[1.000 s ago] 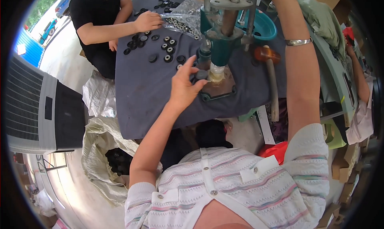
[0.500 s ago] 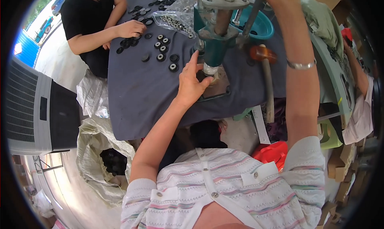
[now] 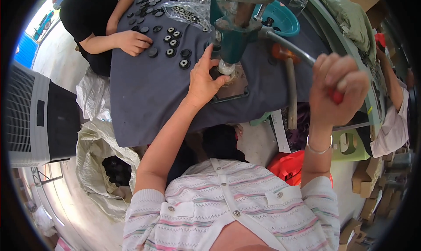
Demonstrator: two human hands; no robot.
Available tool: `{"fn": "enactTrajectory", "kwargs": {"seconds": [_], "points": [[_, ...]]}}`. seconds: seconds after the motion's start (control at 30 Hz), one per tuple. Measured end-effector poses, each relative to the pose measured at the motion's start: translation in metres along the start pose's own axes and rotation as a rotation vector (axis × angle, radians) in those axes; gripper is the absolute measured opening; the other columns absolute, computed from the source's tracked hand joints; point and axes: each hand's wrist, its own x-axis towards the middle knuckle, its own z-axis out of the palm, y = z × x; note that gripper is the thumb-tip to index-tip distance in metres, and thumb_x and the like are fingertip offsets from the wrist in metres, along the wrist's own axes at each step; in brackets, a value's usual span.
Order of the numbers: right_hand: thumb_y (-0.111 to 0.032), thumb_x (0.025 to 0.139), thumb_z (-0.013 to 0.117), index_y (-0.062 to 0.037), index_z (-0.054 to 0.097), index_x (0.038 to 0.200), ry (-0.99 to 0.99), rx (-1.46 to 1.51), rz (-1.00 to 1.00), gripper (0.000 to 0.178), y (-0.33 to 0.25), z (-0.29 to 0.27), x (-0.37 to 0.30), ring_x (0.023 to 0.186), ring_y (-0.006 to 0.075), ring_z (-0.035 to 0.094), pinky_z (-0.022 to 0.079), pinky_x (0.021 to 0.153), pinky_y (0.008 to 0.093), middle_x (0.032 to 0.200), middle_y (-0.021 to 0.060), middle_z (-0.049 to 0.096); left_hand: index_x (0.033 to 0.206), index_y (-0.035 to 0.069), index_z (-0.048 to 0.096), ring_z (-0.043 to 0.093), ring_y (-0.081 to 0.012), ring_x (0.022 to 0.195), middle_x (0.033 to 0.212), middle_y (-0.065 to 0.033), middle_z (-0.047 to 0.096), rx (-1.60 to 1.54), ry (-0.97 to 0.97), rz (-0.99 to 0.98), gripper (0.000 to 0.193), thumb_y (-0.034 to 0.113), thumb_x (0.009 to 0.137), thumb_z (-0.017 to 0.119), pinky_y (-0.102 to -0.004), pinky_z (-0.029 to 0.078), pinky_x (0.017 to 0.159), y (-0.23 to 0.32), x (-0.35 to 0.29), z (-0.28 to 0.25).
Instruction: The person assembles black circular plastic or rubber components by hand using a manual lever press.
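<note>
The right hand [image 3: 340, 86] is gripping the red knob [image 3: 336, 96] of a metal lever [image 3: 296, 50] in a tight fist. The lever is slanting away from that fist, up and to the left, and is joining the green press [image 3: 236, 42]. The press is standing just past the left hand [image 3: 201, 82], a little to its right. The left hand is bending in close, with its thumb and pointing finger spread apart — the thumb is poking in beside the clear tip [image 3: 226, 68] of the press. I can't tell if that hand is holding anything, because the fingers are hiding the spot.

A flat metal plate [image 3: 234, 89] is lying right beside the left hand. Round black parts with pale middles [image 3: 174, 43] are sitting on the gray cloth [image 3: 144, 99], past the left hand and to its left. Another person's hand [image 3: 135, 43] is resting farther left, near some black discs [image 3: 152, 52]. Between the two hands, a mallet with an orange head [image 3: 283, 52] is lying — and a teal bowl [image 3: 290, 27] is sitting beyond it.
</note>
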Motion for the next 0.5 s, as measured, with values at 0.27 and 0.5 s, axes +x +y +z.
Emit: {"fn": "enactTrajectory", "kwargs": {"seconds": [0.27,0.5], "points": [[-0.015,0.096,0.051,-0.0030,0.051,0.081,0.040,-0.305,-0.142,0.019,0.008,-0.003,-0.108,0.070,0.0276,0.060,0.048,0.090,0.0559,0.074,0.0114,0.057,0.148,0.002,0.032,0.061,-0.0320,0.104,0.105,-0.0108,0.069,-0.035,-0.031,0.009,0.100,0.005,0.062,0.083,-0.0400,0.048,0.091,0.006,-0.001,-0.005],[-0.011,0.097,0.048,-0.0024,0.047,0.082,0.015,-0.343,-0.092,0.018,0.004,0.002,-0.062,0.067,0.0230,0.057,0.051,0.085,0.0546,0.072,0.0105,0.054,0.144,0.006,0.042,0.063,-0.0290,0.098,0.101,-0.0112,0.072,-0.060,0.050,0.057,0.091,0.007,0.062,0.082,-0.0378,0.049,0.087,-0.012,-0.003,0.001]]}}
